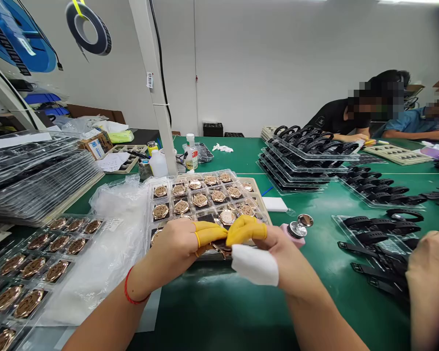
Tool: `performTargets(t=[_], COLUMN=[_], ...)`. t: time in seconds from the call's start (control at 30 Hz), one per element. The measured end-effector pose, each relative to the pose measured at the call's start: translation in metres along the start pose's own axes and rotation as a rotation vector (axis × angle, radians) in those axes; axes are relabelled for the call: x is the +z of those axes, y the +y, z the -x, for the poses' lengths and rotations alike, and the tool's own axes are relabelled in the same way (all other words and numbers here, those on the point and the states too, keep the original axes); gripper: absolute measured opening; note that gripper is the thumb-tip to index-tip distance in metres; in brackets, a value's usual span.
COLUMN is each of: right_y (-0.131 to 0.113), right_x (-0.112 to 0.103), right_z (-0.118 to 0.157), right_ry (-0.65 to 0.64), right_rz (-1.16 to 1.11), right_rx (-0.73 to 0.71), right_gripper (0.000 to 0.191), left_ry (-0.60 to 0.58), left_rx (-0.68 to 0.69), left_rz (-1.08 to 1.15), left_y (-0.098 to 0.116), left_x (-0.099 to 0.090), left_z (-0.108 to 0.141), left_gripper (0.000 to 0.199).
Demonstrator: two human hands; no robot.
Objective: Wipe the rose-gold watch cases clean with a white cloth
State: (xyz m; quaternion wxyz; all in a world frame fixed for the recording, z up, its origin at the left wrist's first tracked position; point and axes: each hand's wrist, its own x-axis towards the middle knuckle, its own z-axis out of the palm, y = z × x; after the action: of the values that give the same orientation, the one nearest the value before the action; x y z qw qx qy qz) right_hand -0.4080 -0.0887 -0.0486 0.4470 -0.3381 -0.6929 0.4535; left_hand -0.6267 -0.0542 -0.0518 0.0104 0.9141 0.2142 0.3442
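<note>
My left hand (pixel 190 239), with yellow finger covers and a red string at the wrist, pinches the left side of a dark round watch part (pixel 221 246). On its right side are the closed, yellow-covered fingers of my right hand (pixel 258 239), which also keeps a folded white cloth (pixel 255 265) against the palm. The part is mostly hidden by the fingers. Both hands are over the front edge of a clear tray (pixel 182 206) of rose-gold round watch pieces. More such pieces lie in a tray (pixel 32 267) at the left, beside crumpled plastic film (pixel 95 268).
A pink-based bottle (pixel 294 231) stands right of my right hand. Stacked trays of black straps (pixel 303 156) and loose straps (pixel 373 263) are at the right. Another person's hand (pixel 431 278) reaches in there. A white post (pixel 157 87) rises behind the tray; stacked trays (pixel 36 175) stand left.
</note>
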Motion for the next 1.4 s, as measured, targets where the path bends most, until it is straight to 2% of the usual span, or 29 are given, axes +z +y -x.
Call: performTargets(t=[0.07, 0.17, 0.23, 0.3, 0.33, 0.47, 0.63, 0.73, 0.93, 1.1, 1.2, 1.27, 1.3, 1.4], right_y=[0.005, 0.007, 0.005, 0.001, 0.0, -0.004, -0.002, -0.001, -0.003, -0.003, -0.001, 0.001, 0.001, 0.001], right_x=[-0.009, -0.016, -0.013, -0.006, -0.002, 0.011, 0.019, 0.019, 0.016, 0.006, -0.003, -0.003, 0.0, 0.012], right_z=[-0.007, -0.015, -0.016, -0.013, -0.011, -0.003, 0.001, 0.0, -0.004, -0.006, -0.007, -0.007, -0.005, 0.001], right_ry=[0.071, 0.221, 0.151, 0.054, 0.048, 0.161, 0.129, 0.116, 0.016, 0.041, 0.259, 0.374, 0.363, 0.187], right_rz=[0.035, 0.525, 0.682, 0.584, 0.499, 0.254, 0.227, 0.202, 0.065, 0.089, 0.307, 0.533, 0.602, 0.583], right_rx=[0.133, 0.275, 0.294, 0.246, 0.2, -0.015, -0.192, -0.187, -0.014, 0.12, 0.16, 0.076, 0.007, -0.191], right_gripper=[0.008, 0.006, 0.009, 0.012, 0.012, 0.015, 0.017, 0.016, 0.005, 0.005, 0.017, 0.023, 0.025, 0.03], left_ry=[0.049, 0.093, 0.084, 0.041, 0.023, 0.041, 0.028, -0.002, -0.072, -0.101, -0.083, -0.075, -0.073, -0.07], left_rx=[-0.016, -0.06, -0.08, -0.076, -0.068, -0.043, -0.025, 0.003, 0.034, 0.017, -0.02, -0.044, -0.05, -0.05], left_rz=[-0.002, -0.038, -0.07, -0.107, -0.131, -0.204, -0.209, -0.194, -0.188, -0.163, -0.115, -0.125, -0.135, -0.155], left_y=[0.0, -0.003, -0.005, -0.005, -0.005, -0.002, 0.001, 0.002, 0.005, 0.003, 0.001, 0.001, 0.002, 0.003], left_x=[-0.004, -0.008, -0.009, -0.008, -0.007, -0.005, -0.006, -0.007, -0.006, -0.008, -0.009, -0.008, -0.008, -0.007], left_z=[0.0, 0.001, 0.002, 0.003, 0.003, 0.005, 0.007, 0.007, 0.005, 0.004, 0.003, 0.003, 0.003, 0.003], left_gripper=[0.023, 0.021, 0.021, 0.023, 0.025, 0.028, 0.026, 0.024, 0.024, 0.026, 0.025, 0.025, 0.025, 0.027])
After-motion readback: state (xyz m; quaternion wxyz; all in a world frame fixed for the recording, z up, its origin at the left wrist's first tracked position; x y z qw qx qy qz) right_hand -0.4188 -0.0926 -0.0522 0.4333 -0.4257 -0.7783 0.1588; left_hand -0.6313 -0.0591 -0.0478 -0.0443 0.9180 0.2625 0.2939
